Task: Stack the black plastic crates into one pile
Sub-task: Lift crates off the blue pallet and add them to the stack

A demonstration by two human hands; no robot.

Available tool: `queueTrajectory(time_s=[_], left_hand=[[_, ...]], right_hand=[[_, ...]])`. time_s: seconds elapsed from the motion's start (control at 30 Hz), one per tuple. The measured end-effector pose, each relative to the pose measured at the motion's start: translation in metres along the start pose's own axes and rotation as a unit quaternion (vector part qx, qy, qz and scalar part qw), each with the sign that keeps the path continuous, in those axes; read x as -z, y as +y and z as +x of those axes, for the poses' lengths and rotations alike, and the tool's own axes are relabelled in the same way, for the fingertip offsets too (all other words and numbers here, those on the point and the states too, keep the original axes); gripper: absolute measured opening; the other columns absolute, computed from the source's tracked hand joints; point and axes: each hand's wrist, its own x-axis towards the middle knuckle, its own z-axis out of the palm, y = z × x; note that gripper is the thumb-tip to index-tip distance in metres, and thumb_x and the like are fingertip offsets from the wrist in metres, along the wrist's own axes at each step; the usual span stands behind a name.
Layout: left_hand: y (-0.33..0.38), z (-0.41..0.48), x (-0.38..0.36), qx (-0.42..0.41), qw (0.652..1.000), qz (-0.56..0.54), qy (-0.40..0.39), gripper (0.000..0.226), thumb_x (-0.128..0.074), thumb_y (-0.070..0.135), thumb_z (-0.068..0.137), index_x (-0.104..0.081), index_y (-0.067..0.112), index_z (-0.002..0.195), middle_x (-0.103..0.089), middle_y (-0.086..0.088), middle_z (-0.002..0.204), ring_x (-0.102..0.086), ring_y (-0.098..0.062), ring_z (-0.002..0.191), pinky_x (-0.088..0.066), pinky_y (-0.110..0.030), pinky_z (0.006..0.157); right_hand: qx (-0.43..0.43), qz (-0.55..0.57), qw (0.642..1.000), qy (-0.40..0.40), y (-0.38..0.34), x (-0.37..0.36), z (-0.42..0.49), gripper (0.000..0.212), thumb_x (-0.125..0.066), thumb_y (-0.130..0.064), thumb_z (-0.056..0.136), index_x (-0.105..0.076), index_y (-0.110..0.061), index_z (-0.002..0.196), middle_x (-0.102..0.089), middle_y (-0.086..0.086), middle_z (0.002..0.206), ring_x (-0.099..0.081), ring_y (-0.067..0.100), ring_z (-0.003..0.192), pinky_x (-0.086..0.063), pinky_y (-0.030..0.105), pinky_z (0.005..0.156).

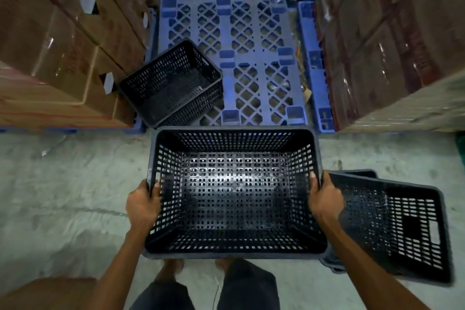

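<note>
Both hands clamp one black crate's side rims, left hand (143,202) at nine o'clock, right hand (325,199) at three; the held crate (234,191) hangs centre-frame above the concrete floor (63,184). A second crate (173,83) leans on the blue pallet (251,40) at eleven o'clock, a third crate (392,224) tilts at four, and cardboard stacks (63,40) flank both sides.

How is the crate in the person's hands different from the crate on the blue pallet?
The held crate is gripped at its side rims by the left hand and right hand; the pallet crate rests untouched on the blue pallet. The held crate faces the camera squarely; the pallet crate sits turned at an angle. Both are black, perforated and empty.
</note>
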Motion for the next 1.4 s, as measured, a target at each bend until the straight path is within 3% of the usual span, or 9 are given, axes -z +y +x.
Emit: queueTrajectory(time_s=[0.4, 0.47, 0.53, 0.6, 0.73, 0.97, 1.2, 1.33, 1.4], left_hand=[[-0.007, -0.005, -0.012, -0.024, 0.999, -0.026, -0.033, 0.025, -0.035, 0.037, 0.102, -0.039, 0.013, 0.096, -0.066, -0.017, 0.081, -0.061, -0.032, 0.063, -0.046, -0.035, 0.055], [-0.005, -0.005, -0.011, -0.029, 0.998, -0.033, -0.037, 0.024, -0.038, 0.036, 0.102, -0.04, 0.013, 0.105, -0.066, -0.017, 0.094, -0.065, -0.036, 0.079, -0.051, -0.04, 0.063], [-0.004, -0.006, -0.009, -0.058, 0.997, -0.038, -0.029, 0.037, -0.045, 0.031, 0.099, -0.039, 0.01, 0.129, -0.058, -0.017, 0.123, -0.059, -0.037, 0.109, -0.053, -0.048, 0.085], [-0.004, -0.008, -0.006, -0.116, 0.993, -0.034, -0.015, 0.06, -0.052, 0.021, 0.095, -0.026, 0.007, 0.148, -0.042, -0.017, 0.146, -0.043, -0.034, 0.133, -0.043, -0.049, 0.106], [-0.01, -0.019, -0.001, -0.177, 0.983, 0.031, -0.022, 0.08, -0.054, 0.016, 0.092, -0.007, 0.007, 0.157, -0.009, -0.015, 0.166, -0.009, -0.029, 0.154, -0.019, -0.043, 0.124], [-0.023, -0.023, -0.009, -0.215, 0.974, 0.057, -0.05, 0.072, -0.034, 0.028, 0.096, -0.002, 0.01, 0.158, 0.007, -0.007, 0.167, 0.004, -0.025, 0.155, -0.015, -0.048, 0.124], [-0.02, -0.014, -0.015, -0.215, 0.971, 0.088, -0.051, 0.073, -0.034, 0.017, 0.093, -0.002, 0.005, 0.157, 0.004, -0.011, 0.167, 0.002, -0.028, 0.155, -0.013, -0.049, 0.124], [-0.024, -0.012, -0.019, -0.215, 0.969, 0.107, -0.053, 0.079, -0.039, 0.011, 0.087, -0.004, 0.004, 0.157, 0.004, -0.015, 0.166, 0.002, -0.031, 0.155, -0.01, -0.049, 0.125], [-0.024, -0.015, -0.02, -0.216, 0.967, 0.123, -0.06, 0.082, -0.041, 0.011, 0.085, -0.002, 0.005, 0.157, 0.006, -0.014, 0.166, 0.004, -0.03, 0.155, -0.009, -0.049, 0.125]], right_hand=[[0.036, 0.011, 0.999, -0.018, -0.003, -0.006, 0.01, 0.046, -0.032, -0.047, 0.101, -0.041, -0.012, 0.13, -0.07, 0.03, 0.09, -0.067, 0.046, 0.077, -0.05, 0.045, 0.063], [0.055, 0.031, 0.998, -0.031, -0.002, -0.006, 0.01, 0.045, -0.035, -0.046, 0.1, -0.034, -0.018, 0.135, -0.07, 0.027, 0.099, -0.067, 0.045, 0.079, -0.05, 0.043, 0.063], [0.089, 0.043, 0.994, -0.041, -0.002, -0.005, 0.009, 0.056, -0.038, -0.046, 0.099, -0.022, -0.022, 0.146, -0.059, 0.023, 0.129, -0.065, 0.044, 0.1, -0.054, 0.049, 0.075], [0.151, 0.017, 0.988, -0.024, 0.002, -0.004, 0.005, 0.067, -0.041, -0.042, 0.098, -0.009, -0.022, 0.153, -0.03, 0.015, 0.155, -0.053, 0.041, 0.124, -0.056, 0.05, 0.082], [0.246, -0.071, 0.966, -0.029, 0.015, -0.002, -0.012, 0.081, -0.048, -0.032, 0.095, 0.001, -0.014, 0.156, 0.008, 0.009, 0.164, -0.031, 0.036, 0.142, -0.055, 0.044, 0.09], [0.271, -0.101, 0.955, -0.072, 0.023, -0.002, -0.019, 0.084, -0.051, -0.024, 0.092, 0.003, -0.008, 0.155, 0.012, 0.012, 0.164, -0.001, 0.029, 0.152, -0.057, 0.039, 0.091], [0.258, -0.123, 0.956, -0.064, 0.021, -0.005, -0.007, 0.072, -0.042, -0.025, 0.098, -0.004, -0.004, 0.155, 0.01, 0.013, 0.164, 0.006, 0.031, 0.152, -0.025, 0.043, 0.117], [0.239, -0.099, 0.963, -0.076, 0.022, -0.008, -0.007, 0.07, -0.044, -0.024, 0.099, -0.006, -0.01, 0.156, 0.011, 0.01, 0.164, 0.006, 0.03, 0.152, -0.03, 0.032, 0.102], [0.244, -0.097, 0.962, -0.074, 0.025, -0.01, -0.009, 0.069, -0.044, -0.024, 0.099, -0.008, -0.009, 0.156, 0.01, 0.01, 0.164, 0.007, 0.031, 0.152, -0.028, 0.034, 0.105]])
